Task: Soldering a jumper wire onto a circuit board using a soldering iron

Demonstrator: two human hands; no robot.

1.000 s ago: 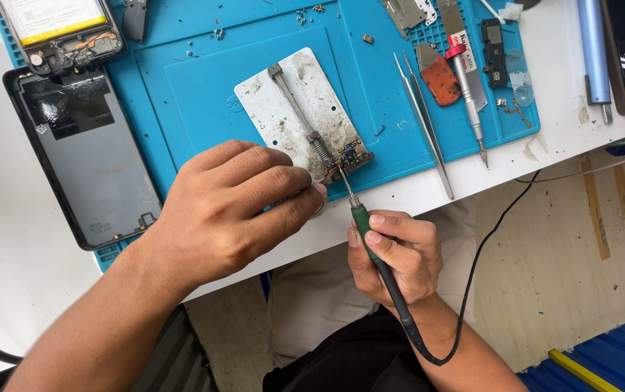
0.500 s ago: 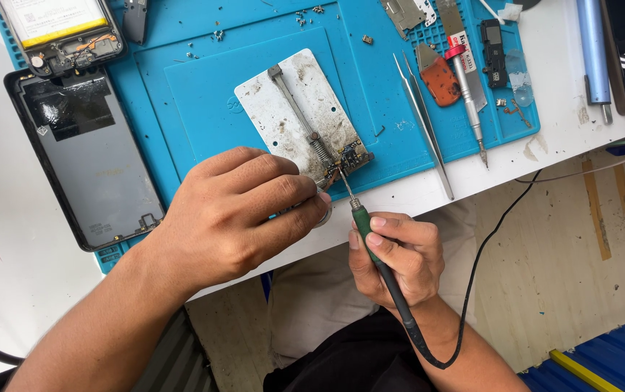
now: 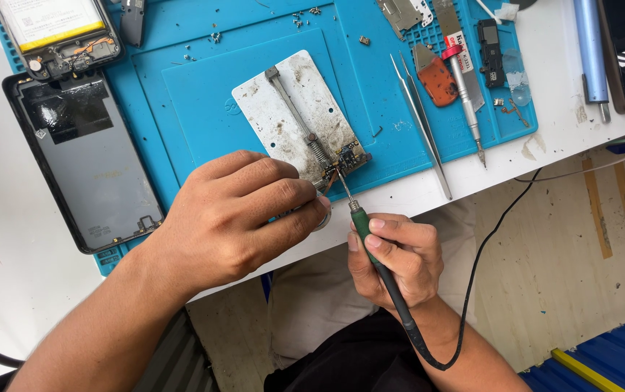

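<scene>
Right hand [image 3: 398,263] clenched round green-handled soldering iron [image 3: 379,254], tip on small dark circuit board [image 3: 343,157] at twelve o'clock. Left hand [image 3: 243,214] closed, grip contents unclear, bracing white metal holder plate [image 3: 294,109]. Soldering underway; steady, brief contact needed.

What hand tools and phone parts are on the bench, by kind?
Soldering iron: 1
Tweezers: 1
Screwdriver: 1
Board holder: 1
Phone back cover: 1
Opened phone: 1
Total: 6

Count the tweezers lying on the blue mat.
1: the tweezers lie right of the white holder plate, tips pointing away, their rear end overhanging the blue mat onto the white table. Clutter could hide others.
</scene>
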